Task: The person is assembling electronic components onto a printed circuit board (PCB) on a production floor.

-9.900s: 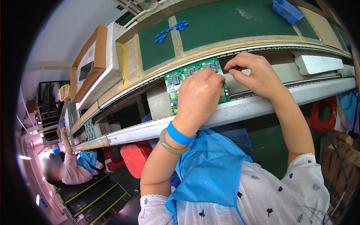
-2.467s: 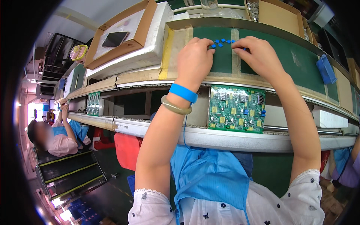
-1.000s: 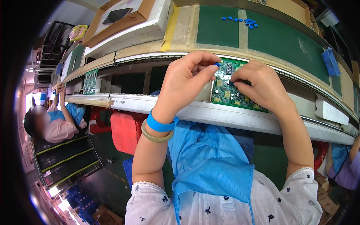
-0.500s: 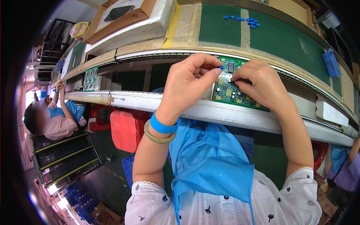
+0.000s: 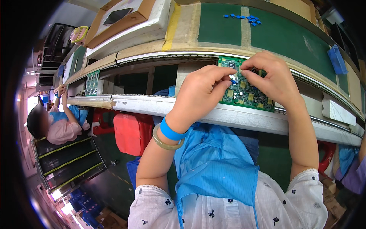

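A green circuit board (image 5: 249,105) with a digit display (image 5: 232,65) and many small parts lies across the conveyor rails, under both my hands. My left hand (image 5: 202,93) is over the board's left part, its thumb and index finger closed in a pinch. At those fingertips sits a small blue piece (image 5: 233,81), just above or touching the board. My right hand (image 5: 268,78) is over the board's upper right, thumb and index finger brought together near the display. What lies between those fingertips, if anything, is too small to make out.
Several small blue square pieces (image 5: 252,20) lie on the green mat (image 5: 219,34) beyond the rail. A blue bin (image 5: 337,60) stands at the far right, a foam box (image 5: 133,34) at the far left. Another board (image 5: 92,83) sits along the line near a co-worker (image 5: 61,124).
My left hand has come down and toward me over the board with the blue piece. My right hand has moved slightly away from me, nearer the display.
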A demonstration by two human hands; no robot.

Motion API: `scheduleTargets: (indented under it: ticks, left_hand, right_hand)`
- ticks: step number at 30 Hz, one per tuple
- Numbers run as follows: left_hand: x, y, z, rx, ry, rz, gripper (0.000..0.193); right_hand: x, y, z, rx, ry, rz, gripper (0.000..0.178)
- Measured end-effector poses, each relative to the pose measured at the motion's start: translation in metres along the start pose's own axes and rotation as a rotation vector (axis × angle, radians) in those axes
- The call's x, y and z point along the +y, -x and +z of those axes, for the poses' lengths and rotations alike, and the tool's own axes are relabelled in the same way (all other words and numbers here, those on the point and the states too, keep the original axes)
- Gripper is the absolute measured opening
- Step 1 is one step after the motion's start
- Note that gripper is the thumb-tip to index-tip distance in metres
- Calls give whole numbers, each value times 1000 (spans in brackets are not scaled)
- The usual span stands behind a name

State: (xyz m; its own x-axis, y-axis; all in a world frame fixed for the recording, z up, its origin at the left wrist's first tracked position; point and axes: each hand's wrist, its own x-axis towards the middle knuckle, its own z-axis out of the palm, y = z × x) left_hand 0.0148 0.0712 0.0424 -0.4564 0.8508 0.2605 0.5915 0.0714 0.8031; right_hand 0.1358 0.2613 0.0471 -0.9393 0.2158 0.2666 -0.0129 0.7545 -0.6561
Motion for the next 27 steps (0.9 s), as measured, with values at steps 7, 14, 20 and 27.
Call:
scheduleTargets:
  ticks: [7,14,20,27]
  left_hand:
    - [0,-1,7,-34,-181,96,12]
    - [1,-1,13,-35,-396,226,13]
    - [-3,-3,14,-52,-515,294,14]
    - [-2,-5,15,-47,-564,372,15]
  right_hand:
    - [4,3,-2,45,-11,-16,15]
    - [5,3,-3,63,-9,-43,17]
    - [7,3,-2,85,1,-84,17]
    - [5,3,-4,85,-22,-89,17]
